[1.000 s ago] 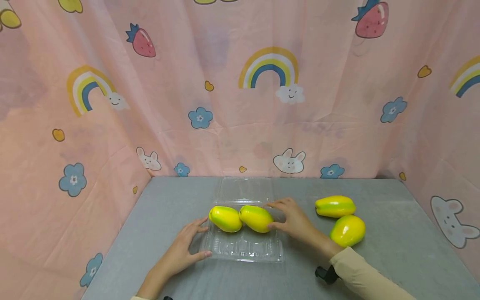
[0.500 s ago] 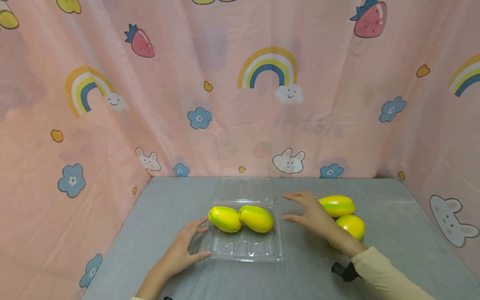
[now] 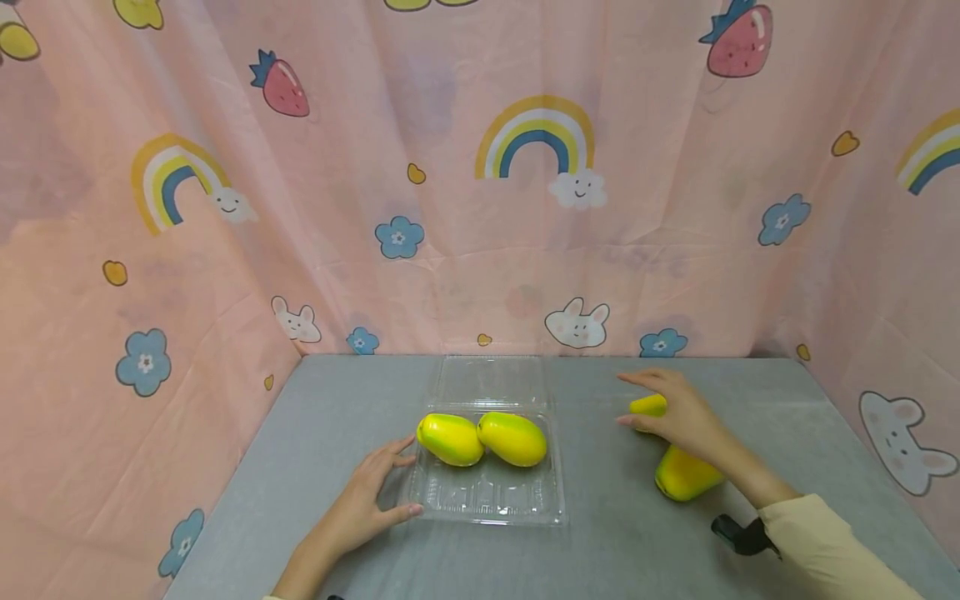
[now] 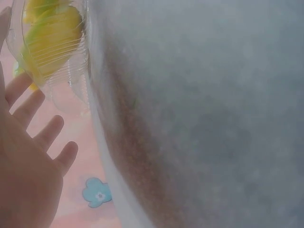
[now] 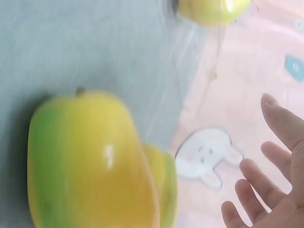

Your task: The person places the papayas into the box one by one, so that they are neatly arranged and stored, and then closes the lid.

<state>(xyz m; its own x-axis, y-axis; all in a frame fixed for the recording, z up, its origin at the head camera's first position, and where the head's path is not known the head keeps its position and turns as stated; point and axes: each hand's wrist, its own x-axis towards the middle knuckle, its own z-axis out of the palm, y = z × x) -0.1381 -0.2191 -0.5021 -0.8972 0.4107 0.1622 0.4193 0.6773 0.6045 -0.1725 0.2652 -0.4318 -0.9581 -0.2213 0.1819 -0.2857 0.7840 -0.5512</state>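
Two yellow-green papayas, a left one (image 3: pixel 451 439) and a right one (image 3: pixel 512 438), lie side by side in the back half of a clear plastic clamshell box (image 3: pixel 487 500). My left hand (image 3: pixel 360 504) is at the box's left edge, thumb and fingers spread and nothing gripped. On the right, my right hand (image 3: pixel 678 412) hovers over a third papaya (image 3: pixel 647 408), thumb and fingers apart, partly hiding it. A fourth papaya (image 3: pixel 684 475) lies nearer, partly under the right wrist; it looms large (image 5: pixel 90 161) in the right wrist view.
The box's clear lid (image 3: pixel 491 379) stands open toward the back. Grey tabletop (image 3: pixel 600 542) surrounds everything, and a pink patterned curtain (image 3: pixel 450 292) encloses the back and sides. A black wrist strap piece (image 3: pixel 742 533) hangs below the right sleeve.
My right hand has left the right papaya in the box and moved right, over the loose papayas. The left hand and the boxed papayas have stayed put.
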